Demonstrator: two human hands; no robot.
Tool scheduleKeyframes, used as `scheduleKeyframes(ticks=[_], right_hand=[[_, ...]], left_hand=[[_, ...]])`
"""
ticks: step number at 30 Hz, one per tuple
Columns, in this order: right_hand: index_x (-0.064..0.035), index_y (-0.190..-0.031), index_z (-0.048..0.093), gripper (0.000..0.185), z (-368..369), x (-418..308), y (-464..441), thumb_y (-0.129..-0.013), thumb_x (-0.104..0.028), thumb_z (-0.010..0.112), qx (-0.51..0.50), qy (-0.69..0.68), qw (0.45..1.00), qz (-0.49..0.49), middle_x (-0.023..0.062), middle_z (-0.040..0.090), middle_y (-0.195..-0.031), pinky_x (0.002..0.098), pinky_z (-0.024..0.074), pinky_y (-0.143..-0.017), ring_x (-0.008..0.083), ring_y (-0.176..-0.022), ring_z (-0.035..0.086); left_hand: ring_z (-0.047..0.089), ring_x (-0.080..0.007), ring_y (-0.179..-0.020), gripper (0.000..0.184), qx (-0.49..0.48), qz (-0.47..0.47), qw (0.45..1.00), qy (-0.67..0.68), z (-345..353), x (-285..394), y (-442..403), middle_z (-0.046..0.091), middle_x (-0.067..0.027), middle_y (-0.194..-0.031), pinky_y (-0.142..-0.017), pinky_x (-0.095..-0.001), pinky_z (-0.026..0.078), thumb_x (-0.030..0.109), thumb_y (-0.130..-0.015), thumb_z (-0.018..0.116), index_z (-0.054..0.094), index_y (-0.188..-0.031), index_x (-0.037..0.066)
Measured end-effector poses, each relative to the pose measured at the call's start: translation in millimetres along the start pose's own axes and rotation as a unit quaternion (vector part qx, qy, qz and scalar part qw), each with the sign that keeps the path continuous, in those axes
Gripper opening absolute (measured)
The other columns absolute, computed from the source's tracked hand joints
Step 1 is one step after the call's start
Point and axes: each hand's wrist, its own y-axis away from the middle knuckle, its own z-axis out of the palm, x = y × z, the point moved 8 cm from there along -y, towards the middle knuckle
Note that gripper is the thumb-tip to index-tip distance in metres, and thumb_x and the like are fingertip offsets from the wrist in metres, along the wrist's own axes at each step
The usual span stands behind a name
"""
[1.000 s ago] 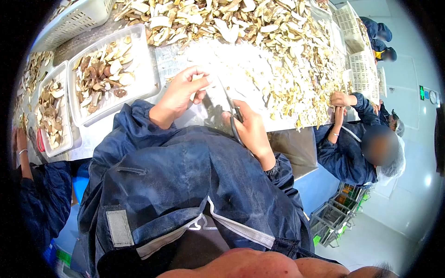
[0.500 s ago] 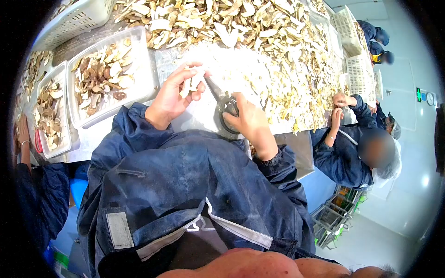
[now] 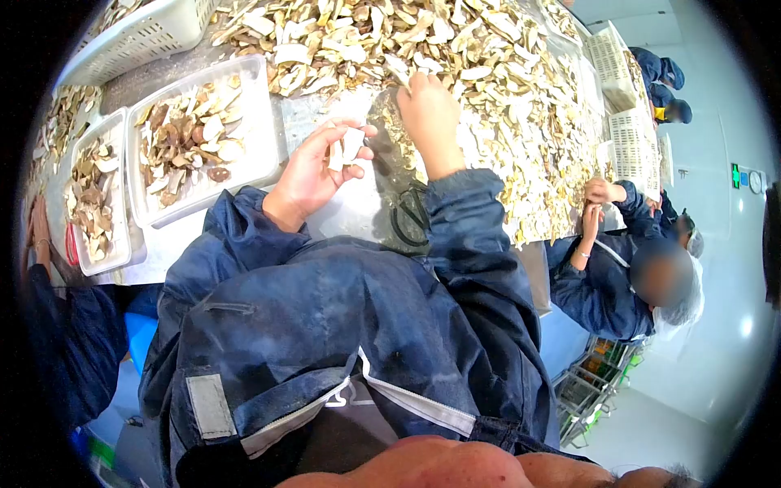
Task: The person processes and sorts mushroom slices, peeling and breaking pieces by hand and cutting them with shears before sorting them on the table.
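My left hand (image 3: 313, 172) holds pale mushroom slices (image 3: 351, 148) between thumb and fingers, above the front of the table. Farther forward, my right hand (image 3: 429, 118) reaches to the near edge of the big heap of sliced mushrooms (image 3: 488, 49). Its fingers are pinched together at a light mushroom slice (image 3: 398, 68) on the heap. A pair of scissors with black handles (image 3: 411, 218) lies on the table beside my right sleeve, partly covered by it.
To the left stand a clear plastic tub (image 3: 272, 130) and a narrower tub (image 3: 126, 195), both with darker mushroom pieces. White crates (image 3: 183, 37) stand at the back left and along the right. A co-worker (image 3: 602, 285) works at right; another's sleeve (image 3: 69, 350) shows at left.
My right hand has let go of the scissors and moved forward to the mushroom heap. The scissors now lie on the table. My left hand still holds the slices, almost in place.
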Motion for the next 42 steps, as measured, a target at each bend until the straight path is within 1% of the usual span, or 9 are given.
scheduleKeyframes(ticks=[5,6,9,14,22,29,34,40,42], right_hand=[[-0.0058,-0.091,0.071,0.017,-17,13,28,-0.085,-0.022,0.067,-0.085,-0.177,0.977,0.078,0.0148,0.067,-0.077,0.0435,0.0522,-0.063,0.031,-0.069,0.067],[-0.0047,-0.093,0.072,0.017,-10,22,36,-0.086,-0.02,0.068,-0.156,-0.314,0.923,0.16,0.0095,0.067,-0.073,0.0346,0.0489,-0.059,0.0202,-0.061,0.062],[-0.0031,-0.088,0.07,0.016,5,22,51,-0.088,-0.019,0.069,-0.212,-0.552,0.772,0.232,0.0015,0.064,-0.072,0.0252,0.0439,-0.057,0.0097,-0.061,0.056],[-0.0031,-0.088,0.067,0.014,-24,-15,62,-0.091,-0.016,0.071,-0.233,-0.537,0.793,0.169,-0.003,0.063,-0.076,0.0194,0.0391,-0.062,0.0028,-0.068,0.051],[0.0,-0.096,0.067,0.012,-16,-40,69,-0.09,-0.01,0.071,-0.31,-0.623,0.702,0.149,0.0017,0.068,-0.08,0.0209,0.0462,-0.06,0.0058,-0.066,0.058],[0.0013,-0.101,0.066,0.014,-23,-39,78,-0.09,-0.007,0.069,-0.291,-0.584,0.741,0.16,0.0008,0.066,-0.082,0.0204,0.0463,-0.061,0.0047,-0.068,0.058],[0.0007,-0.1,0.067,0.013,-49,-39,67,-0.089,-0.006,0.068,-0.216,-0.611,0.748,0.143,-0.0006,0.065,-0.078,0.0208,0.0459,-0.059,0.0032,-0.067,0.057],[-0.0042,-0.091,0.071,0.014,-74,-46,61,-0.079,-0.012,0.07,-0.199,-0.343,0.918,-0.002,0.0085,0.061,-0.068,0.0294,0.0481,-0.058,0.016,-0.061,0.059],[-0.0056,-0.089,0.072,0.014,-75,-46,62,-0.077,-0.013,0.07,-0.213,-0.307,0.927,-0.013,0.0109,0.062,-0.07,0.0305,0.0479,-0.058,0.0194,-0.061,0.058]], left_hand=[[0.065,-0.0224,-0.102,0.032,0.029,0.014,0.999,-0.022,1,2,2,0.061,-0.0135,-0.129,-0.078,-0.0339,0.056,0.024,-0.105,0.042,0.051,-0.13,0.007],[0.065,-0.0226,-0.104,0.033,0.036,0.016,0.999,-0.018,2,2,3,0.06,-0.0132,-0.129,-0.079,-0.0345,0.056,0.025,-0.105,0.042,0.05,-0.131,0.007],[0.064,-0.0231,-0.108,0.036,0.05,0.024,0.998,-0.006,4,4,3,0.059,-0.0123,-0.13,-0.083,-0.0362,0.057,0.026,-0.105,0.043,0.048,-0.135,0.007],[0.063,-0.0219,-0.111,0.035,0.054,0.024,0.998,0.035,8,3,2,0.059,-0.009,-0.126,-0.085,-0.0377,0.057,0.027,-0.105,0.044,0.049,-0.133,0.007],[0.06,-0.0102,-0.092,0.034,0.064,0.031,0.993,-0.095,8,12,8,0.061,-0.0016,-0.109,-0.065,-0.0264,0.051,0.028,-0.1,0.059,0.054,-0.128,0.01],[0.057,-0.009,-0.081,0.019,0.125,0.049,0.958,-0.252,-3,13,11,0.061,0.0005,-0.089,-0.063,-0.0251,0.047,0.013,-0.091,0.072,0.066,-0.107,0.007],[0.059,-0.0123,-0.08,0.015,0.077,0.261,0.822,-0.501,25,33,14,0.062,-0.003,-0.089,-0.068,-0.0253,0.046,0.014,-0.09,0.073,0.067,-0.099,0.003],[0.061,-0.019,-0.089,0.013,0.026,0.251,0.803,-0.539,31,29,15,0.064,-0.0071,-0.092,-0.081,-0.0302,0.048,0.009,-0.085,0.075,0.068,-0.093,0.002],[0.061,-0.0193,-0.089,0.012,0.004,0.238,0.801,-0.549,33,25,14,0.064,-0.0071,-0.092,-0.08,-0.0302,0.048,0.008,-0.085,0.074,0.068,-0.093,0.002]])
